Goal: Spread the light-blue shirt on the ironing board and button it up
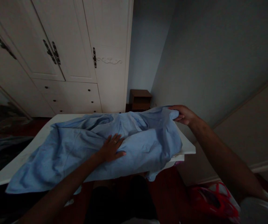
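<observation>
blue shirt [143,140] rumpled, spread over white worktop [188,148], cloth hanging off edge @ 5 & 7 o'clock | L hand [111,150] flat, fingers wide, pressing shirt ctr | R hand [182,114] pinching shirt edge @ 2 o'clock | risk: overhang prob drags shirt to floor if L hand lifts; hard R tug could bunch cloth | wardrobe [77,46] @ 11

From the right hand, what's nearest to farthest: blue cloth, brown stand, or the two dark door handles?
1. The blue cloth, gripped in the right hand itself.
2. The brown stand, behind it in the corner.
3. The dark door handles, far left on the wardrobe.
</observation>
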Available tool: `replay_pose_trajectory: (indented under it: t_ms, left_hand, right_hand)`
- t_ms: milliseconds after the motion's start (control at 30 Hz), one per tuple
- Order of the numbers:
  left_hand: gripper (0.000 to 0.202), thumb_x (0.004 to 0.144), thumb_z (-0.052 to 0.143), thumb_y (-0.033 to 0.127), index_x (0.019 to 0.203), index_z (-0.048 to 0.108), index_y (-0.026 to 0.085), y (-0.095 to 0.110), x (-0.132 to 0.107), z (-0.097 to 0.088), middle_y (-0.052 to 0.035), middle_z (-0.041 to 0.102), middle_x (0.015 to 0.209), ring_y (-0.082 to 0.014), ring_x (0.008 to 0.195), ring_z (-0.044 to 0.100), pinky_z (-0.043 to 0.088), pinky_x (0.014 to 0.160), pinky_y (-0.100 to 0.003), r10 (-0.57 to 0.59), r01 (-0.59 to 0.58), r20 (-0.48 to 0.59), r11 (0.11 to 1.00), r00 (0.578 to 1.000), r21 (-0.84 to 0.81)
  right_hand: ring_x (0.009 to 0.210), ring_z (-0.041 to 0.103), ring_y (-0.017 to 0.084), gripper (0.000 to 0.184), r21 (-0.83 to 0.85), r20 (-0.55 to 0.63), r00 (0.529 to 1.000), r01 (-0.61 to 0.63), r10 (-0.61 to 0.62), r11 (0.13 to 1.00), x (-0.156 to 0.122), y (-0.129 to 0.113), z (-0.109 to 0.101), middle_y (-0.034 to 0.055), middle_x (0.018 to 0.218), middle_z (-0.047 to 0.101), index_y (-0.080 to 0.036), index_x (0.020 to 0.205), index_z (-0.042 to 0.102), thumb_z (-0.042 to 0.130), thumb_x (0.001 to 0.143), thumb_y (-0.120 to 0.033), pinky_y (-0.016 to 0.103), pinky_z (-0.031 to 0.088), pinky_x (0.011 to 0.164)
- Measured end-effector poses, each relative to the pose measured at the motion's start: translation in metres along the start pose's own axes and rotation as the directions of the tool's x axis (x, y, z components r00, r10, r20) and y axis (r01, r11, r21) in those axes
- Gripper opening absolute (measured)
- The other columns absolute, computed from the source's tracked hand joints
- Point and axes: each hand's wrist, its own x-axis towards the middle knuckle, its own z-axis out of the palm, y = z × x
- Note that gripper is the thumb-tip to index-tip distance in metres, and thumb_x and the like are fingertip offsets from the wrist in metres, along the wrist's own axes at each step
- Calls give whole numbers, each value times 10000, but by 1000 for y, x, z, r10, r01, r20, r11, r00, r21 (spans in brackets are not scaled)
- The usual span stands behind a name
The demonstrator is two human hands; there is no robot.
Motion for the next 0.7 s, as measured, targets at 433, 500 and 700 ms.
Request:
replay_pose_trajectory:
  t_ms: [433,500,700]
  left_hand:
    - [540,851,505,273,1363,486,102,-26,-43,-3,-176,387,1482,-313,1441,216,276,1149,-506,-139,113,-152,980,979,-165]
    - [463,905,427,321,1308,531,116,-40,-65,-15,-158,419,1465,-285,1428,265,306,1142,-486,-219,175,-225,964,949,-201]
    - [534,880,365,427,1253,547,91,-104,-132,-69,-153,544,1335,-257,1297,462,345,1113,-386,-648,598,-395,759,651,-258]
  right_hand:
    - [326,498,100,322,71,814,581,-64,-20,995,-58,-34,257,-42,597,626,-148,1111,441,595,862,-282,167,271,291]
    - [346,504,85,384,85,823,567,-50,-42,995,-57,-19,249,-24,652,646,-140,1169,455,582,880,-359,166,296,317]
    - [393,462,67,489,219,483,874,-56,-58,974,-23,5,193,13,678,636,-136,1091,591,532,840,-551,179,282,355]
